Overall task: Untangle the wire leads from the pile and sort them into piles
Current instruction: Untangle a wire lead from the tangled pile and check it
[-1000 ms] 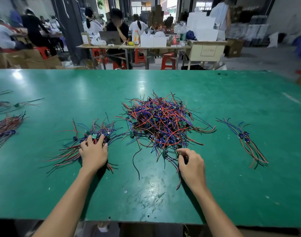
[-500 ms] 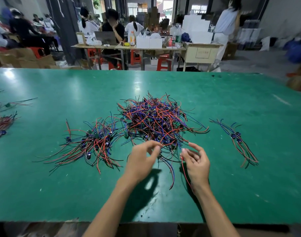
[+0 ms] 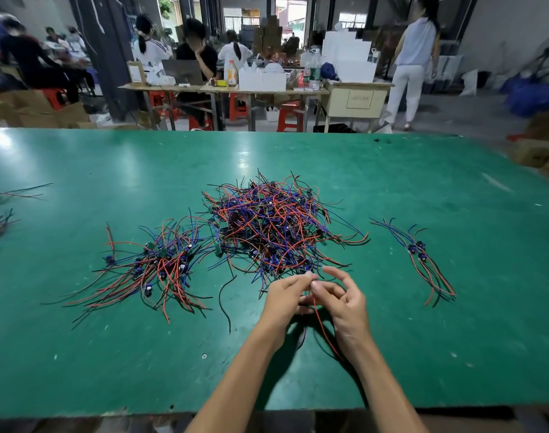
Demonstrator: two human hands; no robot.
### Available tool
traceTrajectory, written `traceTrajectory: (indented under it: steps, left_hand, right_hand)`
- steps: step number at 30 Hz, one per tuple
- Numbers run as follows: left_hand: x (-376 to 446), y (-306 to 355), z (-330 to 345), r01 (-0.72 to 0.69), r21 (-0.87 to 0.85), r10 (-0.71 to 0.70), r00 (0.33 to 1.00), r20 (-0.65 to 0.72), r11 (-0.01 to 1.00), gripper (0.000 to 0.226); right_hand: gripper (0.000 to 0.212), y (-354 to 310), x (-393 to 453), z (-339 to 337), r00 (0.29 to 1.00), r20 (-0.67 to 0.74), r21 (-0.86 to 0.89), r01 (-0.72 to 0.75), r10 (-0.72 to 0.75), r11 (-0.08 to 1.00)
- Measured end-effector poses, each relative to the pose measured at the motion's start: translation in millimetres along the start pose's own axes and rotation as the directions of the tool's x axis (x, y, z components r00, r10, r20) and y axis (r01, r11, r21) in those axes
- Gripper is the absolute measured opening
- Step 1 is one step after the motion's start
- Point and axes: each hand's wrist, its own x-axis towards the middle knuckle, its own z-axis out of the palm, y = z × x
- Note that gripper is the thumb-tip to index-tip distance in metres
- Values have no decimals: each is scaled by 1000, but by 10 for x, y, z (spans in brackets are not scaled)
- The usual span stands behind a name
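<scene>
— Where's the lead being worked on?

— Between both hands, just in front of the tangled pile (image 3: 273, 226) on the green table (image 3: 79, 354). The left hand (image 3: 285, 296) and right hand (image 3: 345, 304) meet fingertip to fingertip, each pinching the wire lead (image 3: 321, 323) at its top end.

— Which way does it run?

— Its red wire hangs from the pinch back toward the person, slanting slightly right, long axis near to far.

— And the sorted ones?

— One fanned pile (image 3: 151, 270) lies left, a small bundle (image 3: 423, 260) well apart to the right.
</scene>
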Motion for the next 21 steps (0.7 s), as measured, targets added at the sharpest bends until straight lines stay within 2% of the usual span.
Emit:
traceTrajectory:
  steps: [4,7,9,12,15,17,21]
  left_hand:
    - [-43,79,-103,-24,36,25,1000,-7,999,20]
    - [-34,124,-196,-131,100,140,986,-86,986,20]
    - [-31,172,-244,-195,110,205,974,-93,975,25]
    - [-34,259,-306,-245,62,248,968,-45,968,26]
    - [-35,312,-376,-264,12,264,964,39,964,17]
    - [-32,308,-419,-261,-39,264,959,104,964,16]
    - [-57,227,-471,-263,-3,261,952,158,965,16]
  right_hand:
    - [41,17,-10,6,1000,14,-52,21,-21,998]
    - [31,31,30,-17,998,-52,-39,36,-38,999]
    - [27,54,60,-40,996,-91,-11,23,-24,1000]
    - [28,102,70,-37,996,-74,-101,34,-41,994]
    - [43,115,55,28,998,4,-237,69,-70,969]
    - [49,96,53,54,997,44,-253,65,-56,965]
    - [38,51,47,62,990,138,-269,72,-35,960]
